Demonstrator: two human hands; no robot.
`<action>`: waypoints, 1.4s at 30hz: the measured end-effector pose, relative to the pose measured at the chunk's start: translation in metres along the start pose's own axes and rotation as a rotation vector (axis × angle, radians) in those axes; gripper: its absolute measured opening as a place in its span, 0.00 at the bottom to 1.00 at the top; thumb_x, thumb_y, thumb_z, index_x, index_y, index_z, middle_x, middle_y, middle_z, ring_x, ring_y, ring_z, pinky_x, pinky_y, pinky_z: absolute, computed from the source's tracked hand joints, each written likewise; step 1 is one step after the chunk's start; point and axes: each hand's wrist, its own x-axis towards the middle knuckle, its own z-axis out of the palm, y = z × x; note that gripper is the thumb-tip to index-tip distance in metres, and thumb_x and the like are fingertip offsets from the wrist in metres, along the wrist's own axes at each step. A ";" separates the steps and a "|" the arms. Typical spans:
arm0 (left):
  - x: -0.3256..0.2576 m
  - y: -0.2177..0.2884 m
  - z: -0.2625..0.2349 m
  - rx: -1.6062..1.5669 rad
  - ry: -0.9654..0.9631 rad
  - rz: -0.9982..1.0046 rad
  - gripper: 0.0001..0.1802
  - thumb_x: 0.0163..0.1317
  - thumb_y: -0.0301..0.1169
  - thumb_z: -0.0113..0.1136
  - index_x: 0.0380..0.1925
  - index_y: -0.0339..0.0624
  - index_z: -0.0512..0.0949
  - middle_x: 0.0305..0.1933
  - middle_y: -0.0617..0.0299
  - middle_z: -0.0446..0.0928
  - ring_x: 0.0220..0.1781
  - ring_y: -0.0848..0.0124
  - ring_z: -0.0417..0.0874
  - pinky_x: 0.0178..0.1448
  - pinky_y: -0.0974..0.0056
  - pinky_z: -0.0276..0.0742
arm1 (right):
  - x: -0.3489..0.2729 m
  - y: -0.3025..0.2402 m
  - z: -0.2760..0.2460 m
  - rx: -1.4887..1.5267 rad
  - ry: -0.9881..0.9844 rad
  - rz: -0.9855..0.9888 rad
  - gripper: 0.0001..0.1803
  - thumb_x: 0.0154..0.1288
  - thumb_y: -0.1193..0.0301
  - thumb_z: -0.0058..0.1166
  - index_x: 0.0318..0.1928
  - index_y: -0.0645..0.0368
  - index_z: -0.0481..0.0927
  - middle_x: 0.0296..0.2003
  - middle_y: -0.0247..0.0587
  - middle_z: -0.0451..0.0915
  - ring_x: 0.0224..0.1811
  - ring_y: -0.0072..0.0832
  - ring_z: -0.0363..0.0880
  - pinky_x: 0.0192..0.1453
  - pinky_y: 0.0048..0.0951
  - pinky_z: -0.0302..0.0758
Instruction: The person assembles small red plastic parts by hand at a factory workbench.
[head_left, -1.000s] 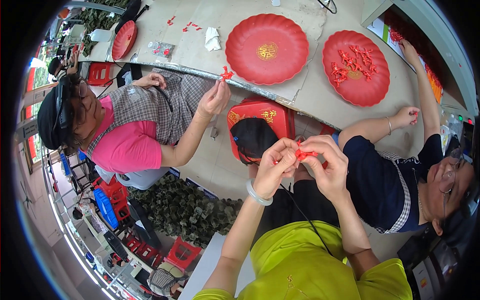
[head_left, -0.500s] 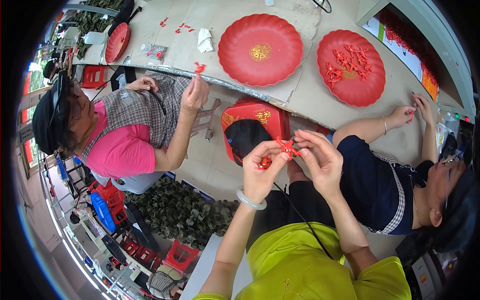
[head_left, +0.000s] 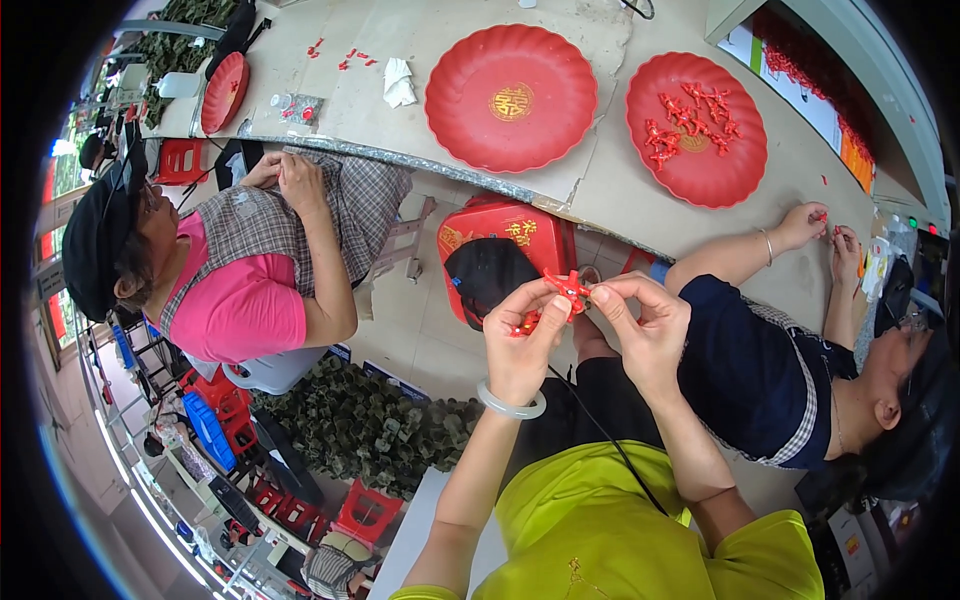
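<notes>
While both hands stay raised at frame centre, the left hand [head_left: 518,345] and right hand [head_left: 645,325] fingers keep pinching the small red ornament [head_left: 570,288] — meanwhile the co-worker's hand [head_left: 300,180] at upper left has dropped off the table [head_left: 620,190] to the lap.

Left hand [head_left: 520,340] and right hand [head_left: 645,325] raised together, both hands pinching small red ornament [head_left: 568,287]; more red pieces [head_left: 525,323] in left palm.

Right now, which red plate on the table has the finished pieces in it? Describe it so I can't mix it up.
Start at the long pale table across the top of the view. Two big round red plates lie on it side by side. Take the right-hand plate, nearer the person in the dark top: it holds a scatter of small red pieces, while the left-hand plate shows only a gold centre mark.
</notes>
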 end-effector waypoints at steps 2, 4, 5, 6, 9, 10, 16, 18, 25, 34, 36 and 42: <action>0.000 -0.002 0.003 -0.039 -0.036 0.007 0.12 0.60 0.27 0.59 0.43 0.33 0.76 0.33 0.66 0.78 0.24 0.87 0.67 0.25 0.79 0.60 | -0.003 -0.001 0.001 0.029 0.005 0.009 0.02 0.56 0.80 0.58 0.30 0.67 0.81 0.25 0.40 0.80 0.28 0.18 0.76 0.34 0.19 0.71; 0.000 -0.003 0.002 0.063 0.081 0.012 0.11 0.60 0.27 0.58 0.42 0.34 0.76 0.32 0.67 0.77 0.23 0.86 0.65 0.24 0.79 0.58 | 0.002 0.006 -0.001 0.046 -0.054 -0.010 0.02 0.57 0.80 0.56 0.30 0.67 0.81 0.27 0.40 0.81 0.30 0.18 0.77 0.34 0.19 0.71; 0.002 -0.007 0.000 0.024 0.108 0.002 0.10 0.61 0.27 0.57 0.41 0.35 0.76 0.31 0.66 0.77 0.23 0.86 0.66 0.24 0.80 0.58 | 0.004 0.006 -0.004 0.125 -0.119 0.050 0.04 0.59 0.78 0.56 0.31 0.67 0.81 0.29 0.39 0.81 0.32 0.17 0.77 0.36 0.19 0.72; 0.007 -0.009 -0.001 0.017 0.090 -0.003 0.10 0.61 0.26 0.56 0.42 0.34 0.75 0.32 0.66 0.76 0.23 0.86 0.66 0.24 0.80 0.57 | 0.008 0.013 -0.005 0.172 -0.105 0.110 0.06 0.61 0.76 0.55 0.33 0.68 0.81 0.29 0.39 0.81 0.32 0.17 0.77 0.37 0.18 0.72; 0.017 0.004 -0.002 -0.067 0.060 -0.041 0.07 0.64 0.25 0.50 0.39 0.34 0.72 0.30 0.61 0.74 0.21 0.84 0.61 0.22 0.78 0.55 | 0.031 0.024 -0.004 0.375 0.008 0.237 0.11 0.65 0.71 0.51 0.38 0.69 0.80 0.31 0.37 0.81 0.33 0.17 0.76 0.39 0.18 0.73; 0.018 0.007 -0.009 -0.095 0.030 -0.050 0.07 0.64 0.26 0.50 0.38 0.34 0.72 0.30 0.60 0.73 0.21 0.83 0.61 0.22 0.78 0.56 | 0.039 0.023 -0.004 0.378 0.057 0.257 0.12 0.67 0.70 0.49 0.38 0.69 0.80 0.30 0.36 0.81 0.32 0.16 0.75 0.39 0.18 0.72; -0.001 0.028 -0.034 -0.192 -0.022 0.006 0.09 0.63 0.29 0.51 0.41 0.37 0.70 0.30 0.58 0.72 0.24 0.73 0.71 0.25 0.72 0.68 | 0.060 0.009 0.018 0.341 0.165 0.241 0.11 0.65 0.69 0.50 0.37 0.66 0.80 0.30 0.35 0.80 0.30 0.18 0.74 0.39 0.19 0.71; -0.007 0.012 -0.038 -0.230 -0.036 -0.045 0.10 0.65 0.31 0.49 0.43 0.39 0.68 0.36 0.51 0.77 0.28 0.69 0.78 0.32 0.67 0.77 | 0.048 -0.015 0.012 0.244 0.156 0.332 0.11 0.65 0.69 0.50 0.36 0.66 0.80 0.29 0.35 0.80 0.32 0.18 0.76 0.39 0.19 0.72; -0.038 0.003 -0.035 -0.464 -0.279 -0.075 0.05 0.64 0.28 0.48 0.39 0.43 0.67 0.33 0.60 0.71 0.29 0.78 0.72 0.26 0.76 0.68 | 0.048 0.064 -0.024 0.165 0.124 0.194 0.12 0.66 0.68 0.51 0.33 0.66 0.79 0.26 0.34 0.79 0.23 0.15 0.71 0.27 0.16 0.66; -0.037 0.010 -0.089 -0.311 -0.093 -0.005 0.06 0.66 0.30 0.49 0.32 0.41 0.70 0.16 0.67 0.64 0.20 0.78 0.66 0.20 0.74 0.58 | 0.098 0.059 -0.016 0.115 0.324 0.197 0.08 0.61 0.71 0.54 0.38 0.61 0.80 0.25 0.30 0.77 0.23 0.15 0.69 0.27 0.17 0.65; -0.048 0.020 -0.093 -0.273 -0.081 0.049 0.06 0.66 0.31 0.50 0.33 0.41 0.69 0.17 0.67 0.63 0.22 0.76 0.66 0.21 0.74 0.60 | 0.120 0.073 -0.002 0.137 0.419 0.250 0.11 0.56 0.75 0.53 0.41 0.63 0.80 0.27 0.36 0.79 0.27 0.21 0.74 0.32 0.22 0.69; -0.037 -0.003 -0.082 -0.177 -0.092 -0.036 0.07 0.66 0.33 0.50 0.38 0.42 0.69 0.18 0.68 0.62 0.26 0.76 0.65 0.22 0.75 0.59 | 0.188 0.110 -0.031 -0.269 0.873 0.163 0.12 0.50 0.77 0.53 0.38 0.64 0.77 0.33 0.49 0.79 0.38 0.40 0.78 0.45 0.37 0.73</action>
